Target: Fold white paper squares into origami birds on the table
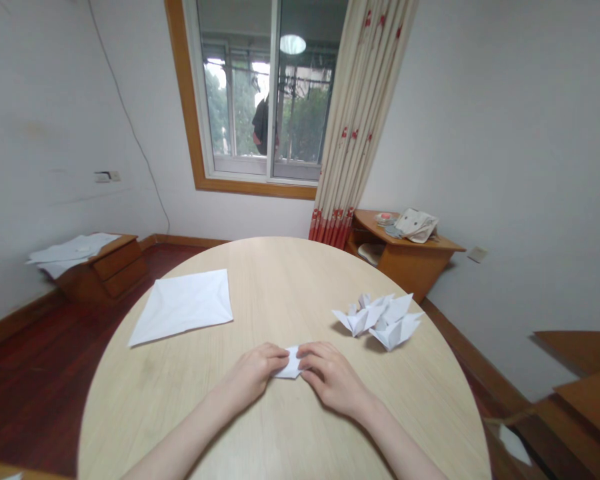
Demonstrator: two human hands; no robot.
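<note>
A small folded piece of white paper [293,365] lies on the round wooden table [275,267], close to its middle. From the left, my left hand [259,368] grips the paper's edge, fingers bent together and thumb tucked below. My right hand [330,375] holds the opposite side, its curled fingertips on top of the sheet and the thumb at the near edge. Both hands partly cover the paper. To the right sit several folded white paper shapes [391,323] with pointed tips, bunched together. On the left rests a stack of flat white paper sheets [185,305].
Behind the table stand a window [273,100] and a cream curtain with red flowers [353,133]. A corner cabinet [405,260] at the back right carries a bag and small items. A low drawer cabinet [120,267] with papers on top is at the left.
</note>
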